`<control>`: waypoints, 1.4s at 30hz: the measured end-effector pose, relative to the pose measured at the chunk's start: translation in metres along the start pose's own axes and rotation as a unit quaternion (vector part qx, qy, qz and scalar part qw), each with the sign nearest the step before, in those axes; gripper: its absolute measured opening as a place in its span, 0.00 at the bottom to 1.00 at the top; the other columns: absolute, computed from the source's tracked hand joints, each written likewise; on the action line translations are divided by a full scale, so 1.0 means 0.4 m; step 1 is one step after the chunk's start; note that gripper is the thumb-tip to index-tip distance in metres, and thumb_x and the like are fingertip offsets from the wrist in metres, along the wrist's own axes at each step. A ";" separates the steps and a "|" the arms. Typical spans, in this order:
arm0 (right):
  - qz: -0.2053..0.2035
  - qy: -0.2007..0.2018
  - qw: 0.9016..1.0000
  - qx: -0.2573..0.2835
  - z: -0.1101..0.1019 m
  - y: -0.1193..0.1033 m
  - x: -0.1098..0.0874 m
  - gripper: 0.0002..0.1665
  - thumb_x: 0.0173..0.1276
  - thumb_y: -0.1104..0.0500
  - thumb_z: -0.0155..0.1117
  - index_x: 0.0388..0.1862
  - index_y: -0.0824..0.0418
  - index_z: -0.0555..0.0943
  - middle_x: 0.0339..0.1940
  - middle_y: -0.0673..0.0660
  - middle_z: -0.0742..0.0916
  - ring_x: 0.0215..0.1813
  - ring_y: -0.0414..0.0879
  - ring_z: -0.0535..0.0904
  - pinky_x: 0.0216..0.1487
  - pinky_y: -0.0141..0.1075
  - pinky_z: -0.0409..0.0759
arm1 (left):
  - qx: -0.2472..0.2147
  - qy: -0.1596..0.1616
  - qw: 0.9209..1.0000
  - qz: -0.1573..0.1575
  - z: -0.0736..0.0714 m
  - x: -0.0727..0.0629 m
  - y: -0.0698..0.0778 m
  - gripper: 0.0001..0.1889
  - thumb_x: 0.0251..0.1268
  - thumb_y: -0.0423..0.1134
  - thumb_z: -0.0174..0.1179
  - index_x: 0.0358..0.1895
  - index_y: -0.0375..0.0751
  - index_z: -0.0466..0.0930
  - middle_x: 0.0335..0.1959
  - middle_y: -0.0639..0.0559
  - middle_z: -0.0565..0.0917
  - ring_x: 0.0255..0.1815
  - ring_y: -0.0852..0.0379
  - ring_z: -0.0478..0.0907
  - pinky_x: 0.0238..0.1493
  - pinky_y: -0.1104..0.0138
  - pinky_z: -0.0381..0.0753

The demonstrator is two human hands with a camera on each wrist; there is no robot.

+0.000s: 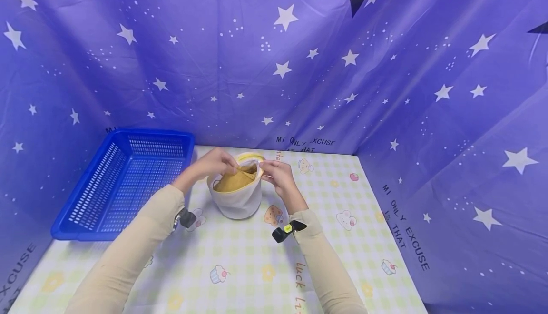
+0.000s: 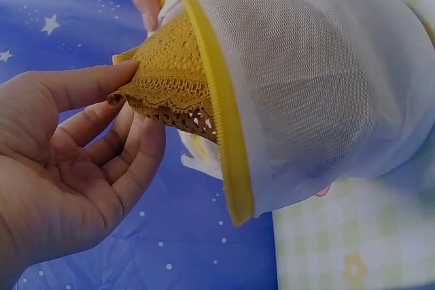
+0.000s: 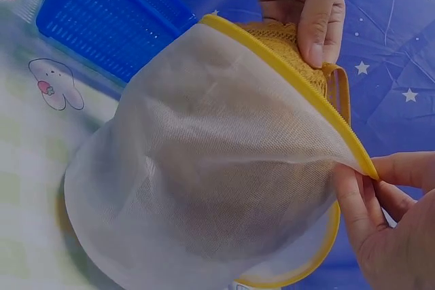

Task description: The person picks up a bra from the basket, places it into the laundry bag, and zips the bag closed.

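A white mesh laundry bag [image 1: 239,205] with a yellow zipper rim stands unzipped on the table. Inside its mouth sits a mustard lace bra [image 1: 233,181], whose scalloped edge [image 2: 173,100] pokes out past the rim. My left hand [image 1: 215,162] pinches the edge of the bra between thumb and fingers. On the opposite side, my right hand [image 1: 279,177] grips the bag's zipper rim [image 3: 363,161] between thumb and fingertips. A thin mustard strap [image 3: 344,93] loops out beside the left thumb in the right wrist view. The bag's wall hides the lower part of the bra.
A blue plastic basket [image 1: 77,232] with perforated walls stands left of the bag on the table. The checkered tablecloth [image 1: 244,295] has cartoon prints. Purple star-patterned curtains [image 1: 239,57] surround the table at the back and sides.
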State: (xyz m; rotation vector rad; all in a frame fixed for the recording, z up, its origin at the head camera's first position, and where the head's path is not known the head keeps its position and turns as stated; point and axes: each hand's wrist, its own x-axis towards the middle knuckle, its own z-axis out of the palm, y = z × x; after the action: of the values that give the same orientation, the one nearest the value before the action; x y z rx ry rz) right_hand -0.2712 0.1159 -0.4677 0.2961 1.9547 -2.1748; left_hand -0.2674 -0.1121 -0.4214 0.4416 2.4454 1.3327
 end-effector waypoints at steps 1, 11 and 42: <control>-0.001 0.000 1.000 0.000 0.000 0.000 0.000 0.14 0.68 0.67 0.67 0.50 0.74 0.83 0.32 0.50 0.88 0.32 0.39 0.84 0.36 0.28 0.88 | 0.002 -0.001 1.000 0.005 0.003 0.001 -0.001 0.11 0.60 0.29 0.65 0.44 0.26 0.86 0.41 0.38 0.89 0.35 0.58 0.79 0.37 0.70 0.82; 0.002 0.001 1.000 0.000 0.007 -0.003 -0.002 0.16 0.67 0.66 0.68 0.51 0.73 0.84 0.38 0.51 0.87 0.34 0.39 0.84 0.36 0.27 0.87 | 0.030 -0.003 1.000 0.009 0.015 0.005 -0.009 0.09 0.57 0.29 0.67 0.40 0.28 0.88 0.36 0.41 0.91 0.30 0.61 0.79 0.35 0.71 0.81; 0.008 -0.004 1.000 -0.001 0.007 0.005 -0.003 0.15 0.67 0.66 0.68 0.50 0.73 0.84 0.30 0.49 0.88 0.33 0.39 0.85 0.37 0.29 0.88 | 0.015 0.065 0.998 -0.021 0.019 -0.003 0.011 0.10 0.60 0.33 0.68 0.43 0.32 0.89 0.41 0.41 0.91 0.35 0.56 0.82 0.38 0.69 0.82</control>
State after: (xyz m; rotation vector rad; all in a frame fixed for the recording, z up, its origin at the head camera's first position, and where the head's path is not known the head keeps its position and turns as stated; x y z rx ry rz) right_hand -0.2695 0.1131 -0.4688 0.3003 1.9434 -2.1601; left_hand -0.2627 -0.1046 -0.4213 0.3184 2.5691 1.3481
